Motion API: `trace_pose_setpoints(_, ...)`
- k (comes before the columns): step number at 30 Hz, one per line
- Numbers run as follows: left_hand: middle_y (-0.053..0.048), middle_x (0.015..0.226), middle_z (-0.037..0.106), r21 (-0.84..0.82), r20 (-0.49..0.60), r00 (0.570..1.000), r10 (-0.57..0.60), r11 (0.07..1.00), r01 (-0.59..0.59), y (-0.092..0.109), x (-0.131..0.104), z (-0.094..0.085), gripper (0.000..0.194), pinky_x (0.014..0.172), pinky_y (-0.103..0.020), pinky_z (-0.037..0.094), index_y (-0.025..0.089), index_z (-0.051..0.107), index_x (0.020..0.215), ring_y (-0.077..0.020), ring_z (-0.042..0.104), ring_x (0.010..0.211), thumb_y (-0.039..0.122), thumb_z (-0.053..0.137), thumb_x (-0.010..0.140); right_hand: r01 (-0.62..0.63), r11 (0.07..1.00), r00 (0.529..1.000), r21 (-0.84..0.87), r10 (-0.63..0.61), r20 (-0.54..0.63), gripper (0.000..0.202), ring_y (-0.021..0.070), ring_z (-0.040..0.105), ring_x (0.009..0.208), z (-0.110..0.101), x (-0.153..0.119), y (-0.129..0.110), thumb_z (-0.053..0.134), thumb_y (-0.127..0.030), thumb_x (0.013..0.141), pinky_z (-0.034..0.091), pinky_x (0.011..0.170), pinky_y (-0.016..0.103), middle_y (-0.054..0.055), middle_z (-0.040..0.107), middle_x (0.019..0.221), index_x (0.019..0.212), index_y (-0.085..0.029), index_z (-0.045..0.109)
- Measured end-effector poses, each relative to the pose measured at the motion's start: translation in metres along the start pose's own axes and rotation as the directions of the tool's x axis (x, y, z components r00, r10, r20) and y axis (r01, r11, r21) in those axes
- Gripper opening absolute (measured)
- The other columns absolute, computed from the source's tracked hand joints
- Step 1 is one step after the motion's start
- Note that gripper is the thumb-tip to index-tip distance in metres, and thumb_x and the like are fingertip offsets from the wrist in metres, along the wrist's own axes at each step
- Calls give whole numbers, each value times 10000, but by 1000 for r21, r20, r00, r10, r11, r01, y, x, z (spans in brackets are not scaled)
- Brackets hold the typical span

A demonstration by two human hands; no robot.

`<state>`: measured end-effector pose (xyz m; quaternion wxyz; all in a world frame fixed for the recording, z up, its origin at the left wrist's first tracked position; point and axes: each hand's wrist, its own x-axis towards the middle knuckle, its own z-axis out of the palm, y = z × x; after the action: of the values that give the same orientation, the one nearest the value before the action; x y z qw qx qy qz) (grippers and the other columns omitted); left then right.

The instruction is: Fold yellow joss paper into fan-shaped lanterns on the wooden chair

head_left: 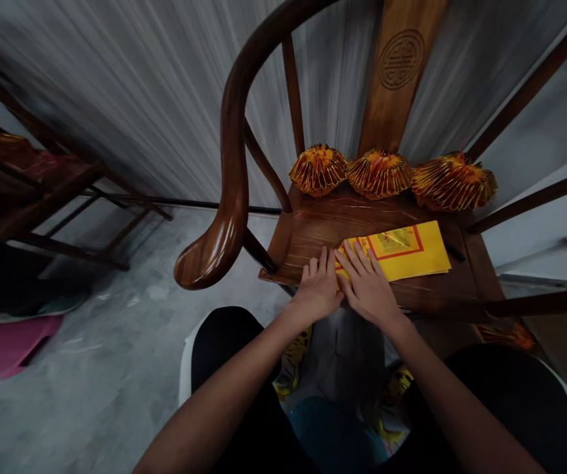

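A yellow sheet of joss paper (411,253) with red print and a gold foil patch lies on the wooden chair seat (307,227). Its left end is folded in to a slant, partly covered by my hands. My left hand (319,283) rests at that left end, fingers stretched out and pointing away from me. Flat on the paper just right of it lies my right hand (365,280), fingers spread over the printed side. The two hands nearly touch at the thumbs. Neither one grasps anything.
Three fan-shaped bundles of folded gold paper (379,174) line the back of the seat. A curved armrest (231,158) rises at left. Another chair (66,191) holds more bundles, near a person's shoe (41,308) and a pink stool (11,345).
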<state>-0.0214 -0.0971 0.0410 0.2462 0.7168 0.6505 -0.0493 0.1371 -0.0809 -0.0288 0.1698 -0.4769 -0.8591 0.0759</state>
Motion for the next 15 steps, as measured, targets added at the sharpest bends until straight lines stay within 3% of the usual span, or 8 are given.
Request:
trace_pose_setpoints(8,-241,1854,200,-36,5,1000,9,999,-8,-2,2,2,1275,1360,-584,251,102,120,1783,-461,272,1672,497,863,824,-2,1000,1000,-13,2,-18,605,312,310,1719,1,1,0,356,-404,1171,238,1400,567,99,347,1834,1733,-198,440)
trace_pose_setpoints(15,-284,1650,470,84,-131,991,-9,996,21,3,3,6,1053,1239,-555,406,44,241,1719,-426,491,1488,189,809,845,-41,999,999,33,41,-21,610,313,329,1707,-2,3,-2,411,-421,1142,248,1390,563,108,350,1836,1712,-211,479)
